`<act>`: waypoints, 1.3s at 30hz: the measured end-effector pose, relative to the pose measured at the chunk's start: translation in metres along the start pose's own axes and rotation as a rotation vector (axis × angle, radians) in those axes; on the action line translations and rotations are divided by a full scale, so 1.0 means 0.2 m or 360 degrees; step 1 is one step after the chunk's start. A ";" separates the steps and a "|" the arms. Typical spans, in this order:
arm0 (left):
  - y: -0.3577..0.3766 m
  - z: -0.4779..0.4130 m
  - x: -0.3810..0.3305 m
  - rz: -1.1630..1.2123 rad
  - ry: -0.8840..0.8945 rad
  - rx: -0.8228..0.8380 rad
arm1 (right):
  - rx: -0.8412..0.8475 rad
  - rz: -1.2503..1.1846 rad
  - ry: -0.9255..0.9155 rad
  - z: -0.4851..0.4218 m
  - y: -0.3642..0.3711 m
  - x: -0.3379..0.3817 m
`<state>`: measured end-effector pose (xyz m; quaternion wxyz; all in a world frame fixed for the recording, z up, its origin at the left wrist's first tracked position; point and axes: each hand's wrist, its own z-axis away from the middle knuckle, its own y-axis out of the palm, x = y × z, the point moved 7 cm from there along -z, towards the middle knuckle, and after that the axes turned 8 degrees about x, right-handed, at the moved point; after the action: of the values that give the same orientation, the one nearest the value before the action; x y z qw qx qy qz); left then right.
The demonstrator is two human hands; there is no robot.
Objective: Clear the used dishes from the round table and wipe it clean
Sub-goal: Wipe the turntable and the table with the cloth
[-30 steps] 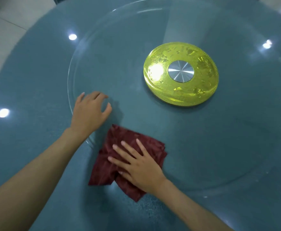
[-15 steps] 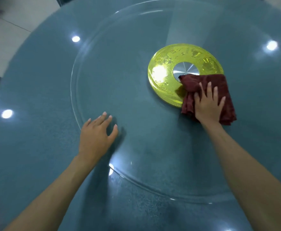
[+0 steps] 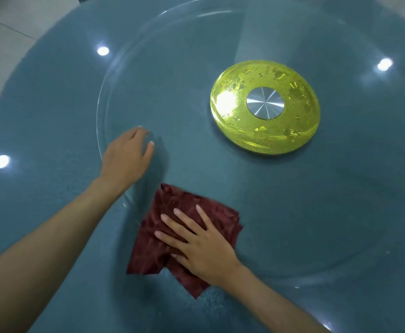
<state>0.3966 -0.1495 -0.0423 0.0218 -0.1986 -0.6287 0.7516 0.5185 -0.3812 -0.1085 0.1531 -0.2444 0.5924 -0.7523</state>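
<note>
Left of the yellow disc (image 3: 235, 126) and nearer the person, the left hand (image 3: 127, 162) rests on the glass turntable (image 3: 172, 92), just inside its rim. Its grip is released and holds nothing. The fingers bend down so that the tips touch the glass, whereas half a second ago they lay flatter and more spread. It keeps much the same station to the near left of the disc.

Nearer than the disc and still a little to its left lies the dark red cloth (image 3: 148, 255), rumpled. It straddles the near rim of the turntable, partly on the glass and partly on the blue-grey tabletop (image 3: 40, 116). The right hand (image 3: 203, 248) lies flat on top of it with fingers straight and spread, pointing towards the left hand. The grip is released, pressing the cloth down rather than clutching it. Half a second ago this hand and the cloth were up against the near right edge of the disc, the cloth overlapping it and touching the metal hub (image 3: 265, 103). They have since swept back towards the person and to the left, well apart from the disc.

The disc now shows whole, with the round hub bare at its middle.
</note>
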 end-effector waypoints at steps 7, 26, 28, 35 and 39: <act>0.20 0.08 0.04 -0.0176 -0.0093 0.0166 | -0.0177 0.0068 0.0424 0.01 -0.12 -0.65; -0.02 0.26 0.00 0.0095 0.0021 0.0019 | -0.0147 -0.0031 0.0324 -0.06 -0.05 -0.10; -0.01 0.19 0.03 0.0067 0.0091 0.0067 | -0.0071 0.0025 0.0116 0.00 0.00 0.05; 0.09 0.22 0.04 -0.0257 0.0143 0.0122 | -0.0204 0.0071 0.0469 0.02 -0.09 -0.52; 0.17 0.36 -0.02 -0.0381 0.0125 0.0081 | -0.0277 -0.0086 0.1245 0.10 -0.21 -1.24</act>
<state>0.3841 -0.2245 -0.0636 0.1409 -0.1510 -0.6273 0.7509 0.7390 -0.2580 -0.1098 -0.1251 0.0330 0.6609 -0.7393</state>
